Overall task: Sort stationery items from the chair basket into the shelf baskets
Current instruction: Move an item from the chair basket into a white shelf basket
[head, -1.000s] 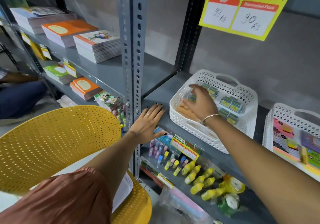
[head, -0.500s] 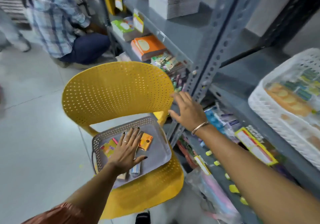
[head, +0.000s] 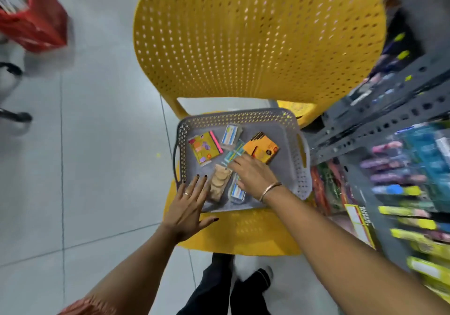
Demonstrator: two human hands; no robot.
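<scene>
A grey perforated basket [head: 295, 168] rests on the seat of a yellow chair [head: 258, 41]. Inside lie a green and pink sticky-note pack [head: 204, 147], an orange box [head: 261, 149], a clear pack of tan round erasers [head: 219, 182], and small blue-white packets [head: 230, 134]. My right hand [head: 253, 175] reaches into the basket, fingers curled over a teal packet [head: 232, 156] in the middle; whether it grips it is unclear. My left hand [head: 188, 205] lies flat with fingers spread on the basket's front left corner, holding nothing.
A grey metal shelf upright [head: 389, 119] stands right of the chair, with blurred pens and yellow markers [head: 414, 217] on low shelves. A red bag [head: 34, 22] sits on the tiled floor at top left. My legs [head: 226, 288] are below the chair.
The view swung from the shelf baskets down to the chair. My right hand left the shelf and reached into the grey basket. My left hand slid to the basket's front left corner.
</scene>
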